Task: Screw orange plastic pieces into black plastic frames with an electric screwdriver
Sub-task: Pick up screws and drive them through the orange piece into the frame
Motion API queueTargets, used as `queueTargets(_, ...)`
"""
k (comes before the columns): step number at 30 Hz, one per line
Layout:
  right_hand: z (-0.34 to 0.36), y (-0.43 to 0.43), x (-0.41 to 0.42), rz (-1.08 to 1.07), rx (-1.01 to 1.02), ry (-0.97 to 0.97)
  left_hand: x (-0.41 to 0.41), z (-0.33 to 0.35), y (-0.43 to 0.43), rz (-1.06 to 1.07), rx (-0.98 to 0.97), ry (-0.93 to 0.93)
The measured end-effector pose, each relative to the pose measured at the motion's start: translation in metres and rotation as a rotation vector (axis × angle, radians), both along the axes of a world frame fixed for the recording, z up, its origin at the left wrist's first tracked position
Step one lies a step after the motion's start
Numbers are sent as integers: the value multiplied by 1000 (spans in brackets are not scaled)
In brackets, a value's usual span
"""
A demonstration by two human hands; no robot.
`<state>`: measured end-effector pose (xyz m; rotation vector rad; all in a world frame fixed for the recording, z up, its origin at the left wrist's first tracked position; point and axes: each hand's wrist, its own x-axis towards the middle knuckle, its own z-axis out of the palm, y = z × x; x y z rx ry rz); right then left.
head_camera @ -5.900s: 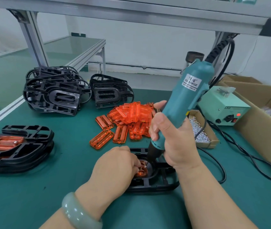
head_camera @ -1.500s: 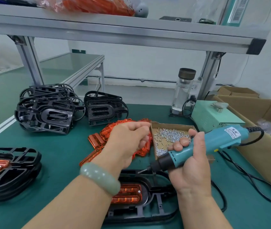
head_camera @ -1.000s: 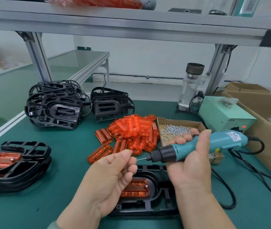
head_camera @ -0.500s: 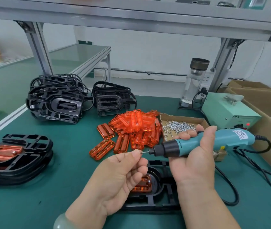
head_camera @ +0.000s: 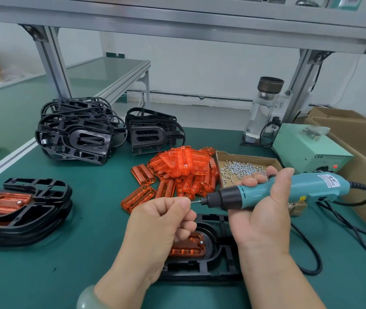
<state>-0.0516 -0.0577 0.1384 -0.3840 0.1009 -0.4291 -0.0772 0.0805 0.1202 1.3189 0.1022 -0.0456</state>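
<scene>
My right hand [head_camera: 264, 215] grips a teal electric screwdriver [head_camera: 289, 190], held level above the table with its bit pointing left. My left hand [head_camera: 162, 221] pinches a small screw against the bit tip [head_camera: 196, 201]. Under both hands lies a black plastic frame [head_camera: 211, 259] with an orange piece [head_camera: 188, 247] seated in it; one screw shows at the piece's right end. My hands hide much of the frame.
A pile of loose orange pieces [head_camera: 182, 170] and a cardboard tray of screws [head_camera: 242, 169] sit behind my hands. Black frames [head_camera: 77, 134] are stacked at back left, finished frames [head_camera: 19, 208] at left. A power box [head_camera: 309, 150], bottle [head_camera: 264, 108], cord and cartons stand right.
My left hand took a screw from the tray and brought it to the bit tip. The screwdriver came up from the frame to lie level.
</scene>
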Motion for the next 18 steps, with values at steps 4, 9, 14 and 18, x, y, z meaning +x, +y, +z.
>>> queueTargets(4, 0, 0, 0, -2, 0, 0, -1, 1, 0, 0, 21, -20)
queueTargets(9, -1, 0, 0, -5, -5, 3, 1, -2, -1, 10, 67, -20)
queueTargets(14, -2, 1, 0, -3, -2, -3, 1, -1, 2, -28, 88, -36)
queueTargets(18, -3, 1, 1, 3, 14, 0, 1, -1, 2, -28, 79, -55)
